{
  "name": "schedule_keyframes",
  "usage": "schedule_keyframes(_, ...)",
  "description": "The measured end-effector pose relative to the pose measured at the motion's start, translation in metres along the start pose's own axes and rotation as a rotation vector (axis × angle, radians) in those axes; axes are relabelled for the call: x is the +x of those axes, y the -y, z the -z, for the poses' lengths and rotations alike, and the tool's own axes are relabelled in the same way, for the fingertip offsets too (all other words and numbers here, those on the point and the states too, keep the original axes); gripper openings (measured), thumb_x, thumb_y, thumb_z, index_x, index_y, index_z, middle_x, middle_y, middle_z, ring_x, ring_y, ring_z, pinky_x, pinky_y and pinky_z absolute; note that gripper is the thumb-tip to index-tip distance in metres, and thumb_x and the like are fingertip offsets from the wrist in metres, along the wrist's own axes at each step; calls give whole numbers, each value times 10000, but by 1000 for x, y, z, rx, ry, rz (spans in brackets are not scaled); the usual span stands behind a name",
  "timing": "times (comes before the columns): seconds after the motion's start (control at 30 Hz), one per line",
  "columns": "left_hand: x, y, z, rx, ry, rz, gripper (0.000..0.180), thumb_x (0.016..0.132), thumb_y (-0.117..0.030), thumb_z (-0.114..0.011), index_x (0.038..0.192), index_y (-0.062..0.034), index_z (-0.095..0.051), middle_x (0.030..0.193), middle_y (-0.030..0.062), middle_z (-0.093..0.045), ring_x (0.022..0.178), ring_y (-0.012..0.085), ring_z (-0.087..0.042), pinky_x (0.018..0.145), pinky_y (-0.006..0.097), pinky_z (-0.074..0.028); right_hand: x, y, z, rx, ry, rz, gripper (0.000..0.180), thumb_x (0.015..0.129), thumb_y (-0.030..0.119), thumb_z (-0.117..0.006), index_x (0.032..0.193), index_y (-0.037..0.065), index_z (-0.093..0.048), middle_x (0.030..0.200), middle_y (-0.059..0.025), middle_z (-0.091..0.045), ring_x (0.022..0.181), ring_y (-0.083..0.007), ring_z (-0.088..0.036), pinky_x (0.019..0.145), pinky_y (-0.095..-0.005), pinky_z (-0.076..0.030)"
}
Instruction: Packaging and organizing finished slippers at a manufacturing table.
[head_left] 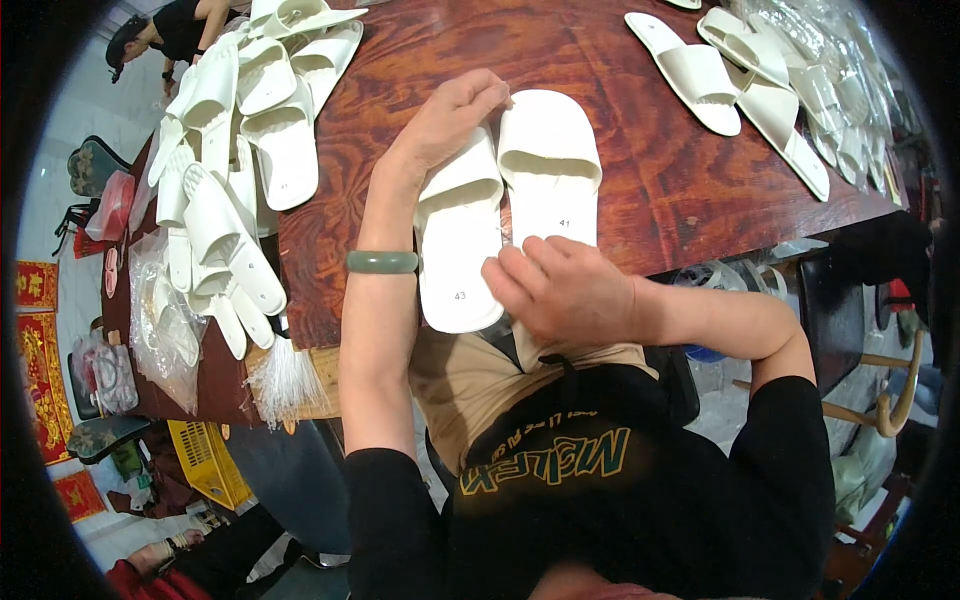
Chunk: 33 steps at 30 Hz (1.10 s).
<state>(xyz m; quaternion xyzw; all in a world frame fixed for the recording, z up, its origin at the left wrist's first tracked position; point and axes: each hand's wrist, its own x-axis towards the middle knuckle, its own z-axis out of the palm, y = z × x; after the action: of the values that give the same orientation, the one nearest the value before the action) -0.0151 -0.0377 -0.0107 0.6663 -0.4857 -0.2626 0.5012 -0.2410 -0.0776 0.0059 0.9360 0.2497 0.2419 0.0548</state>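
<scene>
Nearest, below the tabletop's near edge, are the person's black short-sleeved shirt and beige trousers. At that edge, the right hand lies over the heel of a white, open-toed slide slipper with a broad strap, fingers bent and fingertips hidden; I cannot tell whether it grips. Just left of this slipper lies a matching white slide slipper with a small dark heel print, its heel reaching the near edge. Both point toward the far side of the dark reddish-brown, wood-grained tabletop. The left hand, below it a smooth green bangle, curves over the left slipper's toe, fingertips near the gap between the two toes; whether it grasps firmly cannot be told.

A bundle of fine white strands hangs at the near left corner. Along the left edge, a crumpled clear plastic bag lies beside a loose heap of white slippers that stretches toward the far edge. Toward the far right corner, more white slippers lie beside clear plastic wrapping. Beyond the far left corner, a co-worker in black bends forward.
</scene>
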Motion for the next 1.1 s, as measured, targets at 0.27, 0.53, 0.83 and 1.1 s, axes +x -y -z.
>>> schedule_keyframes(0.27, 3, -3, 6, -60, -5, 84, 269, 950, -256, -460, 982, -20, -585, 901, 35, -603, 836, 110, -541, 742, 250, -450, -14, -64, -35, 74, -90, -88, 124, 710, 84, -529, 792, -4, -499, 789, -96, -494, 749, -226, -554, 682, -318, -481)
schedule_keyframes(0.53, 25, -19, 6, 11, 58, 330, 232, 900, -213, -532, 917, -13, -648, 901, 59, -635, 853, 140, -557, 761, 294, -450, -21, -73, -38, 164, -92, -106, 200, 733, 50, -532, 900, -61, -522, 1017, -175, -565, 921, -273, -589, 808, -345, -479)
schedule_keyframes(0.83, -7, -28, 21, -279, -274, 55, 206, 910, -191, -536, 916, -17, -646, 922, 44, -642, 821, 91, -541, 726, 234, -443, -12, -91, -7, 223, -278, -134, 207, 730, 120, -614, 909, 25, -565, 873, -113, -604, 746, -241, -625, 617, -325, -509)
schedule_keyframes(1.1, -22, -15, 21, -304, -414, -150, 161, 925, -138, -512, 926, -10, -611, 901, 44, -624, 760, 72, -534, 684, 204, -464, 71, -128, -65, 1194, -238, -724, 265, 831, 180, -642, 1017, -7, -615, 821, -80, -644, 711, -124, -607, 613, -254, -474)
